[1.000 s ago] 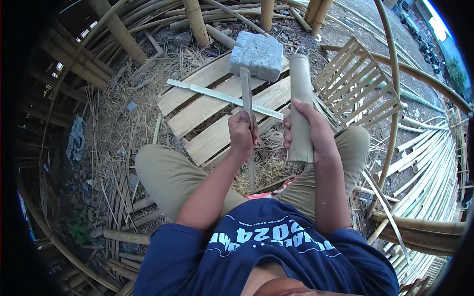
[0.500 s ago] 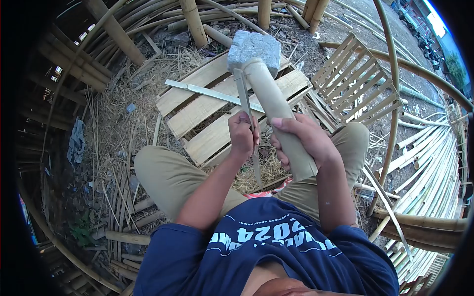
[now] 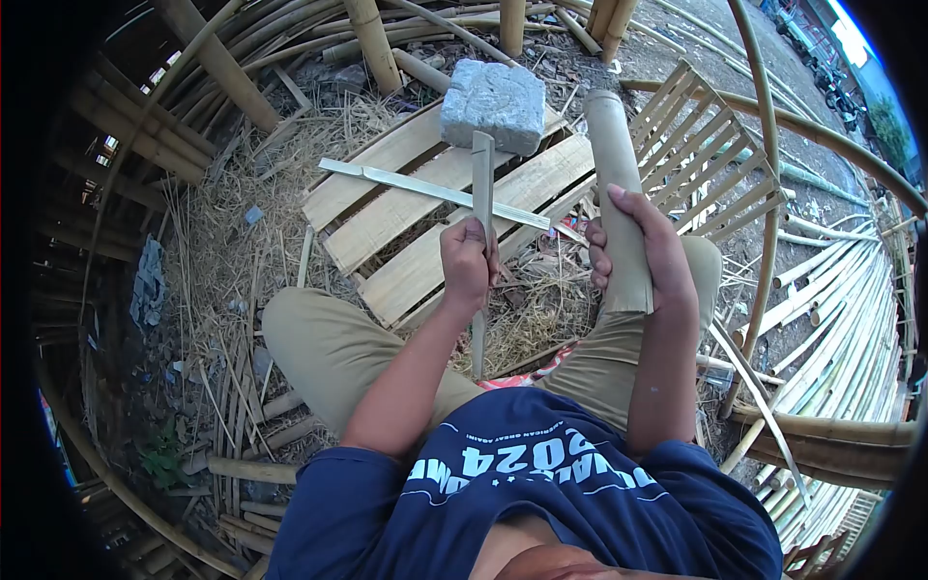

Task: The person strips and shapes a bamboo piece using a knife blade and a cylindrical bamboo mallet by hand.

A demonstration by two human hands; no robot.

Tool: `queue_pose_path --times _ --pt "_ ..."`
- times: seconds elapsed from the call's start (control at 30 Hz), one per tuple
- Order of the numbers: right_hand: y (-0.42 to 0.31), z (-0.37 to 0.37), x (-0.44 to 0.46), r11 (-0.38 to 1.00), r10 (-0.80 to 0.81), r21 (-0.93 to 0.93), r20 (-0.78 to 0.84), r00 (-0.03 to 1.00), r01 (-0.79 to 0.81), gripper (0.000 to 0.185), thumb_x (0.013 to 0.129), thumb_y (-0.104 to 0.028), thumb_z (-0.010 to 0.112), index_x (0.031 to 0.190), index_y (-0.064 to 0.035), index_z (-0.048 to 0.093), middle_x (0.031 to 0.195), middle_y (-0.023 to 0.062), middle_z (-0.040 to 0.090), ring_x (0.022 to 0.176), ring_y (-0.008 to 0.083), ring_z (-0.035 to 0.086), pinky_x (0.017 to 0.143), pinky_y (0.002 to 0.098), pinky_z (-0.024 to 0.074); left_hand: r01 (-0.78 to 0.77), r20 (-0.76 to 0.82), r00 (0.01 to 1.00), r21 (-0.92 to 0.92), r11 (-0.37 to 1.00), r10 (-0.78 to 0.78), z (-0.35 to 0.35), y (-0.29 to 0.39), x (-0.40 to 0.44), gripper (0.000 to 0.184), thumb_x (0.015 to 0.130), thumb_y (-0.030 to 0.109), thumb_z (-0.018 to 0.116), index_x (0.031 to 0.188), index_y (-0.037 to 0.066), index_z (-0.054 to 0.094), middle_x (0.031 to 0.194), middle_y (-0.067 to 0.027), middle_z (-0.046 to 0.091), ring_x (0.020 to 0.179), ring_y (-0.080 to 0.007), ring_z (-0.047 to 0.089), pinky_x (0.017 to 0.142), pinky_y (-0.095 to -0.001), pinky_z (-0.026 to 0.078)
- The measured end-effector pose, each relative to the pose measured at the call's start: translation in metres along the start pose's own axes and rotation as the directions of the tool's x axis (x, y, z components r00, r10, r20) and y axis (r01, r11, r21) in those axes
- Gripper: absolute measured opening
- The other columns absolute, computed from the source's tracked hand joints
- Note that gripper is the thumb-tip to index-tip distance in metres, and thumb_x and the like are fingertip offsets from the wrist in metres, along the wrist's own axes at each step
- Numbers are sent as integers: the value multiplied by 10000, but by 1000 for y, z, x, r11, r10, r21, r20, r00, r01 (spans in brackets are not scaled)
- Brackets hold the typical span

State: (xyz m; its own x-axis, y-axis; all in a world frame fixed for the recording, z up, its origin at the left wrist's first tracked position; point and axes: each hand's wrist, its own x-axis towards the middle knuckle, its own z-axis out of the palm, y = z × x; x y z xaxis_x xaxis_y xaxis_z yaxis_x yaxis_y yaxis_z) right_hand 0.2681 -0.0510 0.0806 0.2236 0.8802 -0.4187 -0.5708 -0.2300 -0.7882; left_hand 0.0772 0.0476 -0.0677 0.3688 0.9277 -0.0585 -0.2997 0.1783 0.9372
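My left hand is closed around a flat, narrow bamboo slat, which points away from me with its far end just in front of a grey stone block. My right hand grips a thick length of bamboo near its lower end, held apart from the slat and to its right. Beneath the hands lies a low slatted wooden platform, with the stone block resting at its far side. Another thin pale strip lies across the platform's boards.
A slatted bamboo panel leans at the right, by a curved bamboo pole. Long split bamboo poles are piled farther right. Shavings and straw cover the ground at the left, and upright bamboo posts stand at the back.
My right hand has swung the thick bamboo to the right, away from the slat. The slat in my left hand has turned slightly and shows more of its flat face.
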Motion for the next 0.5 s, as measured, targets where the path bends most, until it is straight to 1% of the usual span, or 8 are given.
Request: queue_pose_path --times 0.1,0.13,0.23,0.27,0.37,0.4,0.5 --pt "14 16 -5 968 115 -240 164 980 -73 376 1006 -339 676 1136 -21 522 778 75 615 507 179 617 449 340 534 -98 94 992 131 987 86 9 -6 -6 559 1157 431 406 776 43 537 527 -36 485 371 -112 410 342 -275 319" --pt "13 18 -8 950 171 -297 238 956 -96 382 1005 -330 676 1154 -25 501 792 82 623 508 184 618 449 340 527 -40 64 997 16 999 39 14 -3 -8 564 1155 426 414 760 44 539 520 -35 485 371 -113 416 340 -278 321" --pt "11 9 -6 969 42 -248 131 990 -8 371 1008 -328 672 1132 -17 513 793 85 627 508 185 619 451 344 528 -40 91 995 65 997 34 3 2 -2 566 1156 414 413 744 47 537 513 -32 478 370 -115 420 340 -278 321" --pt "7 4 -6 991 30 -130 87 996 -18 353 1009 -324 666 1106 -14 526 788 84 626 506 184 618 459 345 537 -36 85 996 33 999 33 0 4 -1 558 1150 414 431 742 48 535 514 -37 478 372 -115 425 340 -280 319" --pt "6 4 -3 996 -15 -89 64 998 20 349 1009 -326 667 1095 -15 534 786 83 628 509 182 624 461 344 542 -55 82 996 125 991 45 -1 3 0 565 1143 431 450 733 51 529 513 -37 476 375 -113 428 343 -277 322" --pt "10 19 -10 975 23 -221 84 996 -4 317 1022 -329 645 1063 -42 515 760 78 593 503 167 593 422 334 518 -57 96 995 207 977 38 11 7 -7 558 1139 444 461 742 56 523 512 -38 470 375 -110 420 348 -272 324" --pt "14 21 -6 953 178 -286 248 952 -103 327 1020 -330 646 1091 -40 514 760 77 593 501 167 589 431 348 530 -56 140 988 -57 997 64 11 3 -8 540 1145 442 449 771 59 522 520 -36 469 375 -110 408 354 -270 322"
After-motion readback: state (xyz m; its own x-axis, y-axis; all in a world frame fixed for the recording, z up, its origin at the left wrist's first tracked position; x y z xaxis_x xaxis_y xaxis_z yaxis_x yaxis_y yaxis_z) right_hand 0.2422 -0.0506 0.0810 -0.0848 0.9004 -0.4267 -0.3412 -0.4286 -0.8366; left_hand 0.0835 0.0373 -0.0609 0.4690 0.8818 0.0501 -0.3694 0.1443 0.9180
